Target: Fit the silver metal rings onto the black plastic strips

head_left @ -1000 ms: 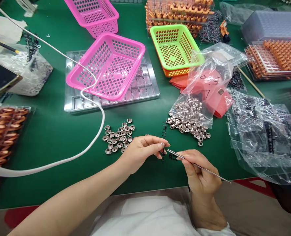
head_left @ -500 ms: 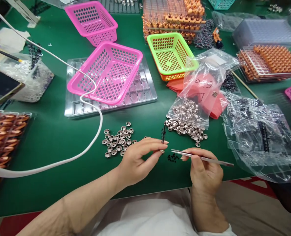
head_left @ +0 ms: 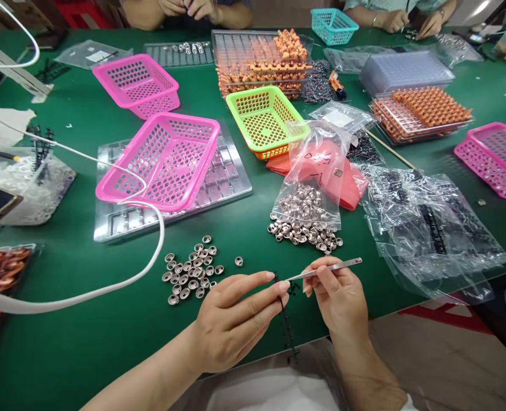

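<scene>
My left hand pinches the top of a thin black plastic parts strip that hangs down past the table's front edge. My right hand grips metal tweezers, whose tip meets the strip at my left fingertips. Just left of my hands lies a loose group of small silver metal cups on the green table. More silver cups spill from an open clear bag beyond my right hand. A few tiny black pieces lie between my hands.
A pink basket rests tilted on a clear tray; another pink basket and a green one stand farther back. Clear bags of black parts lie at right. A white cable curves across the left. Other people's hands work at the far edge.
The black strip was upright above my left fingers; now it hangs down from them. The tweezers' tip has come back to the strip. The view has tilted up, showing more of the far table.
</scene>
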### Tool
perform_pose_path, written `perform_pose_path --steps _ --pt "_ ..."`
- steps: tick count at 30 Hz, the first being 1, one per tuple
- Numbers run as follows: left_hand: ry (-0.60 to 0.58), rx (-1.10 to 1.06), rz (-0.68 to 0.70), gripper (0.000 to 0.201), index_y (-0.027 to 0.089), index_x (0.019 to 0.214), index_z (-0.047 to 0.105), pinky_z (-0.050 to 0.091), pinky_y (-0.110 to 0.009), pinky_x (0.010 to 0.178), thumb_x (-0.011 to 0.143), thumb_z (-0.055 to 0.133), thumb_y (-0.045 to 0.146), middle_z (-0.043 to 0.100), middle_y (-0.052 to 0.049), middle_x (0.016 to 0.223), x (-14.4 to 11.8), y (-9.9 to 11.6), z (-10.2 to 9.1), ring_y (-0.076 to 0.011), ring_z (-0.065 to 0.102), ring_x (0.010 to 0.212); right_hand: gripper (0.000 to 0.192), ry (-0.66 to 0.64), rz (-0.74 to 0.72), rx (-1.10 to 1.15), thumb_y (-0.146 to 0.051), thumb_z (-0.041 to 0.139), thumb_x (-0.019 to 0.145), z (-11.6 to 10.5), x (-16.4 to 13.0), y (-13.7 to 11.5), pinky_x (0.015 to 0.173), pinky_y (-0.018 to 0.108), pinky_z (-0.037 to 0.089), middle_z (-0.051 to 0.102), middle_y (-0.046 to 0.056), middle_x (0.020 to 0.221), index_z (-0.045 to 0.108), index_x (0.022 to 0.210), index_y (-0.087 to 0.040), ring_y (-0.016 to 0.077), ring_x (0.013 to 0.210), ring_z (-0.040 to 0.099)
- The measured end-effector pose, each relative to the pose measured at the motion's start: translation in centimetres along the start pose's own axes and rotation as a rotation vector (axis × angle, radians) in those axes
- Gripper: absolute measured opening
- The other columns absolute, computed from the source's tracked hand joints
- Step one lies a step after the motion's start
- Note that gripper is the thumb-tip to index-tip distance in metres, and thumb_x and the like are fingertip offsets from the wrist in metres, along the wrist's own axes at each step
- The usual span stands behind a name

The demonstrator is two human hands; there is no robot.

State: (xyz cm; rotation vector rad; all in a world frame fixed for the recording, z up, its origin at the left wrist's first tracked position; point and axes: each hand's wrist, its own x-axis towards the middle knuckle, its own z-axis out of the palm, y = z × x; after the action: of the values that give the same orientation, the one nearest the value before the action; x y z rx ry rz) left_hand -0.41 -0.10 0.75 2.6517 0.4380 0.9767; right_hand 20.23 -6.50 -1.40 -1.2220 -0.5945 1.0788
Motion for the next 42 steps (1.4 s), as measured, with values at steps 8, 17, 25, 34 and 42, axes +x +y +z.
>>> perform_pose_path --steps 8,17,25,34,42 --pt "0.009 0.032 0.008 0.029 0.015 0.118 0.067 0.062 -0.036 0.09 0.09 0.06 0.007 0.08 -0.01 0.11 -0.1 -0.3 0.2 -0.027 0.069 0.119 0.028 -0.032 0.055 0.045 -0.044 0.073 0.086 -0.1 0.0 0.0 0.049 0.025 0.056 0.073 0.003 0.071 0.067 0.085 -0.017 0.0139 0.053 0.067" --pt "-0.021 0.035 -0.019 0.034 0.017 0.118 0.068 0.061 -0.039 0.091 0.086 0.068 0.006 0.08 -0.009 0.112 -0.8 -0.3 0.6 -0.0295 0.068 0.121 0.021 -0.046 0.103 0.127 -0.039 0.073 0.087 -0.4 -0.3 0.4 0.054 0.023 0.057 0.074 0.003 0.074 0.07 0.089 -0.018 0.0127 0.057 0.069" --pt "-0.021 0.016 -0.03 0.038 0.016 0.119 0.069 0.059 -0.039 0.097 0.083 0.071 0.004 0.079 -0.01 0.116 -1.0 -0.3 0.6 -0.0302 0.066 0.123 0.018 -0.031 0.118 0.17 -0.035 0.076 0.085 -0.3 -0.3 0.4 0.053 0.021 0.057 0.075 0.002 0.075 0.07 0.089 -0.018 0.0121 0.057 0.069" --pt "0.047 0.053 0.009 0.025 0.01 0.108 0.07 0.06 -0.039 0.092 0.085 0.069 0.0 0.08 -0.011 0.111 -0.2 -0.1 1.1 -0.0287 0.066 0.123 0.016 -0.039 0.138 0.181 -0.035 0.075 0.087 -0.4 -0.3 0.2 0.053 0.019 0.056 0.075 0.001 0.073 0.072 0.088 -0.019 0.0113 0.058 0.07" --pt "0.033 0.041 0.014 0.029 0.009 0.111 0.07 0.058 -0.04 0.094 0.084 0.068 -0.003 0.079 -0.013 0.111 -0.2 0.1 0.9 -0.029 0.063 0.126 0.015 -0.037 0.124 0.177 -0.034 0.076 0.087 -0.4 -0.3 0.5 0.053 0.019 0.056 0.075 0.001 0.075 0.072 0.089 -0.02 0.0108 0.058 0.07"
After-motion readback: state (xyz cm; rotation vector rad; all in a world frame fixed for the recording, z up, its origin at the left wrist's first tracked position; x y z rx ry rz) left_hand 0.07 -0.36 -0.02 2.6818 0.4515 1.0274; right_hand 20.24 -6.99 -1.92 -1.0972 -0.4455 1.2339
